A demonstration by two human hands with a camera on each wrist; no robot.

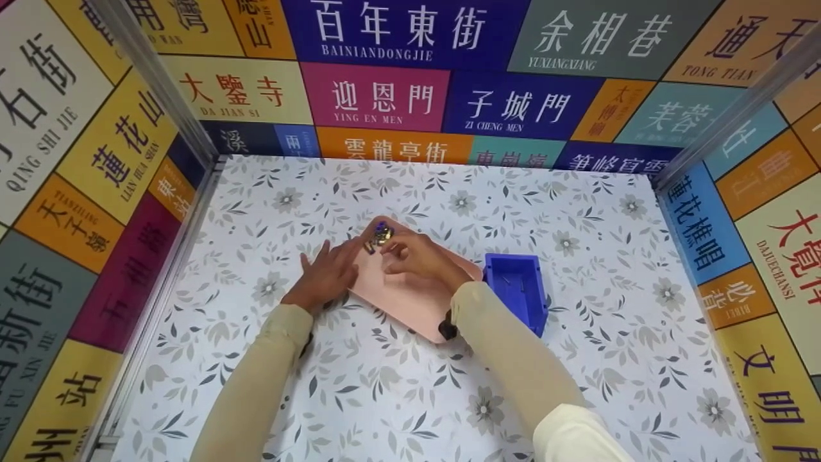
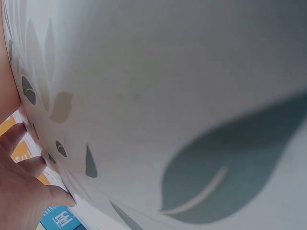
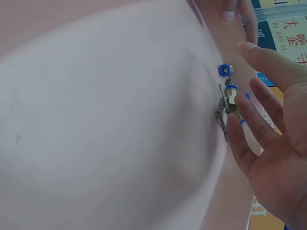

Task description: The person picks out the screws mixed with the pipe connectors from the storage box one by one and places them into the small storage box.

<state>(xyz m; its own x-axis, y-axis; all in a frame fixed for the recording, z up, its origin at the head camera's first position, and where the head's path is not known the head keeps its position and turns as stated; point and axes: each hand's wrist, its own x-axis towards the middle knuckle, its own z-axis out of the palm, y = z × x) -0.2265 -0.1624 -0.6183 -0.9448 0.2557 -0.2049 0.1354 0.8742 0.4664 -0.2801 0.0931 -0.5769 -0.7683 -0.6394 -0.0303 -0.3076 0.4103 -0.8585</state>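
Screws with blue plastic anchors [image 1: 380, 235] lie in a small heap at the far corner of a pink tray [image 1: 410, 296], and both hands are busy around this heap. The left hand [image 1: 329, 274] rests flat on the left edge of the tray, its fingers straight and pointing toward the heap; the left wrist view shows only the leaf-patterned table cover [image 1: 385, 398] very close, with some fingers [image 2: 19, 167] at the side. The right hand [image 1: 417, 256] is over the tray, and in the right wrist view its fingers [image 3: 249, 139] are loosely open and spread, with the fingertips touching or almost touching the screws, but they do not yet close around any piece. A blue bin [image 1: 518, 290] stands just beside the tray on its right side; I cannot tell if something is inside. It seems that the step in hand is gathering or picking the small pieces from the tray. The next move probably needs a fine pinch on 1 piece, while the left hand keeps the tray from sliding, because such small metal parts roll away easily.
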